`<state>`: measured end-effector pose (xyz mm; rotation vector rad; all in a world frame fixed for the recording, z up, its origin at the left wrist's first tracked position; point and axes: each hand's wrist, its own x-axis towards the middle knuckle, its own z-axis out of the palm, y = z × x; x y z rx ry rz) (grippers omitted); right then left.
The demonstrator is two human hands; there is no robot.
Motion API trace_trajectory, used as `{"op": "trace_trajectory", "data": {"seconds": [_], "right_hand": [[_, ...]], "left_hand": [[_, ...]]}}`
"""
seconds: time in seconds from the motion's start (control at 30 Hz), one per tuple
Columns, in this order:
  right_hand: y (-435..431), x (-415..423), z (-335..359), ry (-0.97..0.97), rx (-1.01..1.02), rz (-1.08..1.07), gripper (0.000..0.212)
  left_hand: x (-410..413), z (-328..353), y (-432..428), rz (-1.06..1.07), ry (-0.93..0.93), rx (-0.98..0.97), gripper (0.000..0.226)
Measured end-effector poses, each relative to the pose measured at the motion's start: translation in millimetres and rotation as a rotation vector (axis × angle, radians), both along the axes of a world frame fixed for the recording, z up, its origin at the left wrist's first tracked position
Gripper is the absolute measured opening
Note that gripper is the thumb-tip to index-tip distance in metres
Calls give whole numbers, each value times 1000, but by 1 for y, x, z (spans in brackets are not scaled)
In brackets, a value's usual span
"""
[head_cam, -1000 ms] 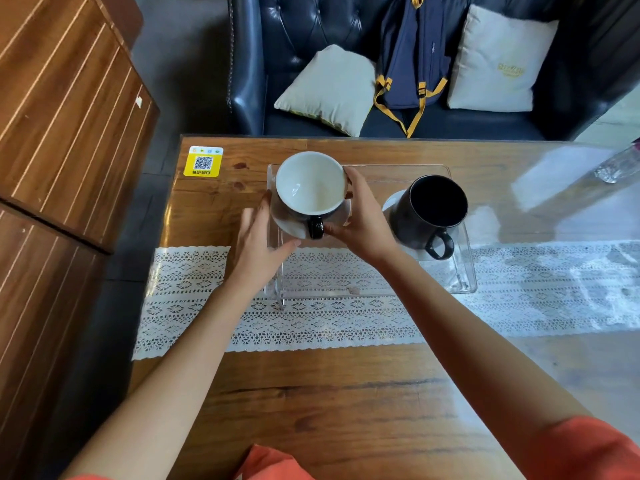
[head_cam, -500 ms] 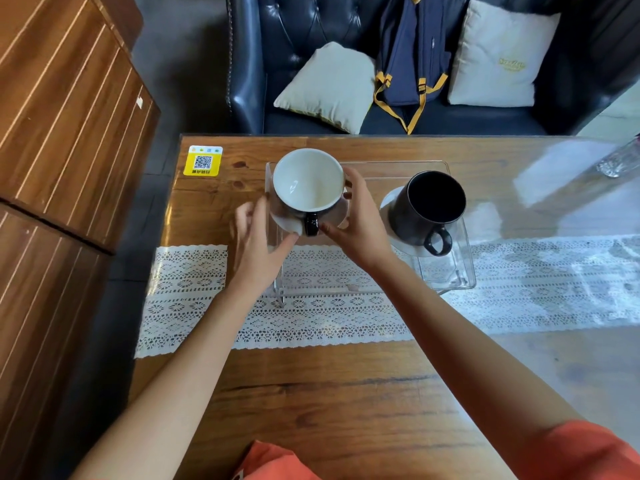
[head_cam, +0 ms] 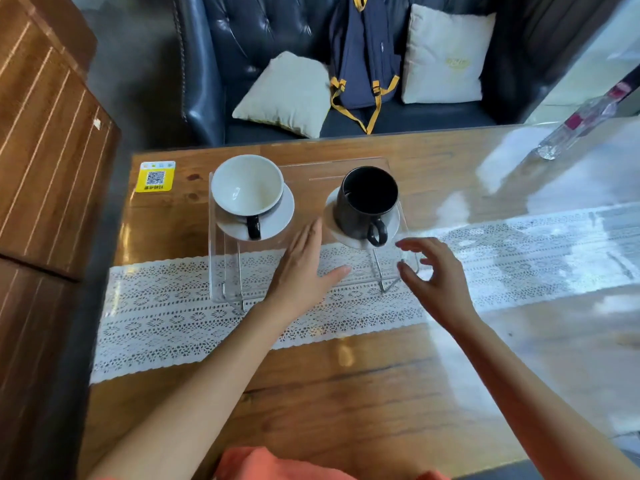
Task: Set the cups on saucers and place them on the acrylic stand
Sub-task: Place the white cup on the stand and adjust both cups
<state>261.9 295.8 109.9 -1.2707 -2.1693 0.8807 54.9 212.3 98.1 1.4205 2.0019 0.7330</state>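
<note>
A clear acrylic stand sits on the wooden table over a lace runner. On its left end rests a cup with a white inside and black handle on a white saucer. At the right end a black cup stands on another white saucer. My left hand is flat and open between the two cups, just in front of the stand's front edge. My right hand hovers open, fingers spread, near the stand's right front corner. Neither hand holds anything.
A white lace runner crosses the table. A yellow QR sticker lies at the far left corner. A glass bottle lies at the far right. Behind the table is a dark leather sofa with two cushions and a blue backpack. A wooden cabinet stands left.
Both hands let go of the white-lined cup and saucer and moved right. The left hand is now between the cups, the right hand by the stand's right corner.
</note>
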Motion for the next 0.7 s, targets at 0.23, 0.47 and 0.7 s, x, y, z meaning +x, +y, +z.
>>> {"op": "trace_trajectory", "data": {"seconds": [0.23, 0.47, 0.7], "right_hand": [[36, -17, -12, -95, -21, 85, 84], [57, -28, -22, -146, -11, 99, 83], [69, -39, -23, -111, 14, 92, 75]], "left_hand": [[3, -14, 37, 113, 204, 49, 85], [6, -19, 42, 119, 266, 103, 82], [0, -20, 61, 126, 263, 90, 81]]}}
